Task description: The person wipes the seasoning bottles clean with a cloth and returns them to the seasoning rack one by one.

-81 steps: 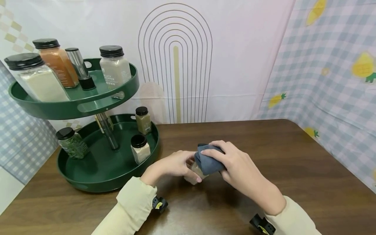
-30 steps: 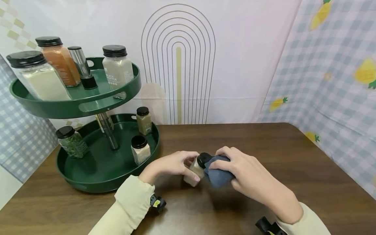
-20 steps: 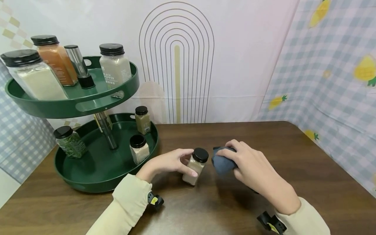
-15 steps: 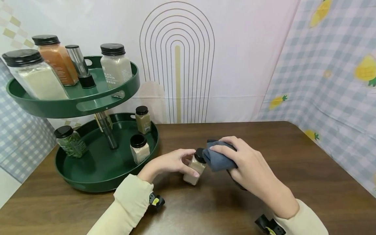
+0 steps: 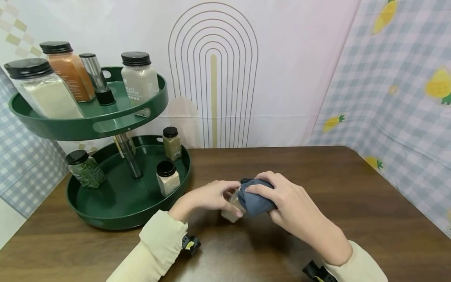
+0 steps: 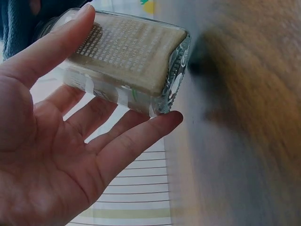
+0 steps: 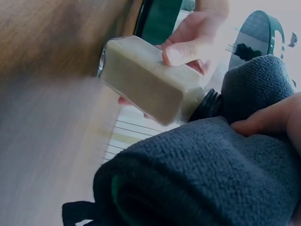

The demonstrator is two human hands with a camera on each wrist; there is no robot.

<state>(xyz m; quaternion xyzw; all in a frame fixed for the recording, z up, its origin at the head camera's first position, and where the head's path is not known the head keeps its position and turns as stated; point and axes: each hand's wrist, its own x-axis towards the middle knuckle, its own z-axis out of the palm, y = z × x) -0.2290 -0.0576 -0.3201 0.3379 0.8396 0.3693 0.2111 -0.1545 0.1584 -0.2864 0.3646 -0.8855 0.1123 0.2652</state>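
Note:
My left hand [image 5: 208, 200] grips a small square glass spice jar [image 5: 230, 211] of beige powder between thumb and fingers. In the left wrist view the jar [image 6: 129, 61] shows white print on one side. It is tilted, with its lid end toward my right hand [image 5: 287, 201]. That hand holds a folded blue-grey cloth [image 5: 256, 199] against the jar's top, which hides the lid in the head view. The right wrist view shows part of the black lid [image 7: 207, 107] against the cloth [image 7: 202, 160]. Whether the jar's base touches the table is unclear.
On the left stands a two-tier green tray rack [image 5: 116, 217]. Its upper tier holds large black-lidded jars [image 5: 139, 80] and a metal cylinder [image 5: 96, 76]. Small jars [image 5: 168, 182] sit on the lower tier. A brown wooden table [image 5: 334, 184] extends right, with printed cloths [image 5: 292, 74] behind.
The cloth was drawn right, off the black lid, about 0.7 s ago, then moved back left over it. The jar has tilted more to the right. My left hand keeps hold of it.

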